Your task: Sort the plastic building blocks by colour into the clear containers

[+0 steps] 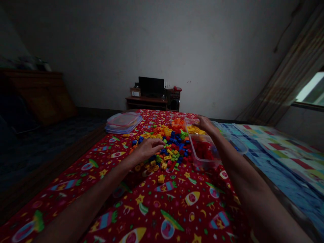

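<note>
My left hand [150,148] hovers low over the near left part of a pile of toy building bricks [174,145], fingers bent, thumb and forefinger slightly apart. No brick shows between them. My right hand [204,123] is at the far right, over a clear plastic box with yellow bricks [196,130]. Its fingers are curled, and whatever they may hold is too small and dark to make out. Nearer, under my right forearm, stands a clear box [206,164] with red bricks in it. Orange bricks [178,123] lie in a container behind the pile.
Stacked clear lids [123,122] lie at the table's far left. A loose yellow brick [161,179] lies in front of the pile on the red patterned cloth [152,216]. Another clear container [239,144] stands right of my forearm, beside a bed [286,155]. A monitor [151,86] stands behind.
</note>
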The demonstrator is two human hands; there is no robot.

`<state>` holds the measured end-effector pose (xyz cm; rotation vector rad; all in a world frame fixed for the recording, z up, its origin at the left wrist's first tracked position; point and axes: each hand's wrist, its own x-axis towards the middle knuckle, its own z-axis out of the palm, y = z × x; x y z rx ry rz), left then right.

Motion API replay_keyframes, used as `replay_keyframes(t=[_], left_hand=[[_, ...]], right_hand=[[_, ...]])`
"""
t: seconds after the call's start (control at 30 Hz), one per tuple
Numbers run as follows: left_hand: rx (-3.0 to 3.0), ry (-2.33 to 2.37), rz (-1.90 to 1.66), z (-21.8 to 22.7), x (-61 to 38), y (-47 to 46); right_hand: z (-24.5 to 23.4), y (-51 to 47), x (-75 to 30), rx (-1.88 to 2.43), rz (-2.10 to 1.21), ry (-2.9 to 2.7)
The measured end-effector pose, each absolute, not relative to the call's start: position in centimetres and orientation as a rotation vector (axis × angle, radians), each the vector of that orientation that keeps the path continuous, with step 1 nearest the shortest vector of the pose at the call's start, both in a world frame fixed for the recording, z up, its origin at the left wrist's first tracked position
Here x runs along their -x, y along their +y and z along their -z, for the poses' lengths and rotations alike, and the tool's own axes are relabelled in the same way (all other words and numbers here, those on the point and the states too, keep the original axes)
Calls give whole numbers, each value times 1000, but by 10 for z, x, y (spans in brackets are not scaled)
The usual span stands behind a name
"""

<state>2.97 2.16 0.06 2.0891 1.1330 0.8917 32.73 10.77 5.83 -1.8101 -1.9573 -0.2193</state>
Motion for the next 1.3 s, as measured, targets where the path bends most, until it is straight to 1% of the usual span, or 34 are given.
replay_keyframes(t=[0.13,0.3,0.47,0.53,0.67,0.8,0.9,1.13,1.3], left_hand=[[-2217,1174,-843,-4,-28,20],[-2327,1220,-775,-7,-31,19],[-2563,917,-597,-2,-45,-17],[-2738,761,-508,7,-48,-38],[-3008,678,-427,30,-44,-62],[-3146,800,-494,42,-28,-45],[-3168,944,-564,43,-11,-23],[-2943,1124,-791,47,15,-6],[-2800,1161,-803,42,19,-8]], right_hand=[[-61,95,-321,1719,258,-1900],[-54,54,-295,1419,102,-1999],[-38,23,-270,1370,5,-2091],[-31,16,-261,1350,1,-2222],[-23,10,-243,1343,-20,-2400],[-16,9,-230,1356,-6,-2505],[-4,6,-225,1278,-19,-2610],[31,-1,-227,937,163,-2600],[37,1,-231,856,215,-2569]])
